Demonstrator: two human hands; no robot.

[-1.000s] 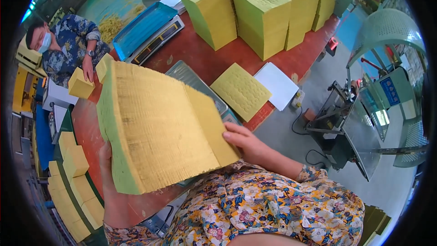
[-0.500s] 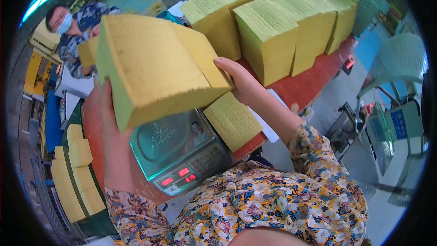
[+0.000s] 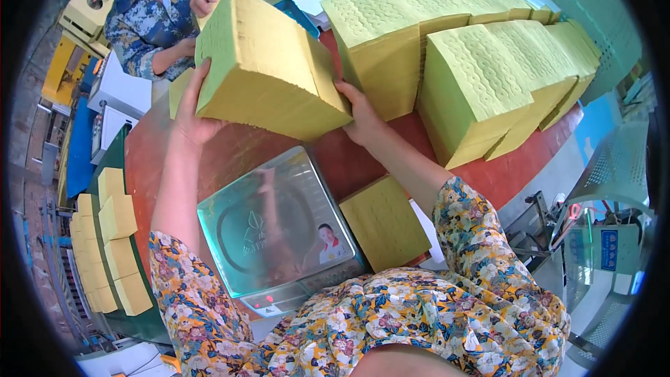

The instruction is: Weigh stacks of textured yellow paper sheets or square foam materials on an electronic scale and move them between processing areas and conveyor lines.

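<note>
A thick stack of yellow paper sheets (image 3: 272, 49) is held on its side between my two hands, beyond the scale. My left hand (image 3: 192, 115) is closed on its left end, and my right hand (image 3: 357, 112) presses the right end with the thumb on top. Nearer to me, the flat metal pan of a digital weighing scale (image 3: 279, 216) carries nothing. A thin yellow pad of sheets (image 3: 387, 223) with a wavy pattern lies to the right of the scale.
Tall stacks of yellow paper (image 3: 481, 91) fill the right and far side of the red table (image 3: 230, 153). A masked person in a camouflage jacket (image 3: 167, 14) works across the table. Smaller yellow bundles (image 3: 118, 216) stand on the left; a clear plastic chair (image 3: 614, 167) is at the right.
Both hands have carried the paper stack away from me, off from above the scale, whose pan now shows. My view has shifted, and the person opposite appears closer.
</note>
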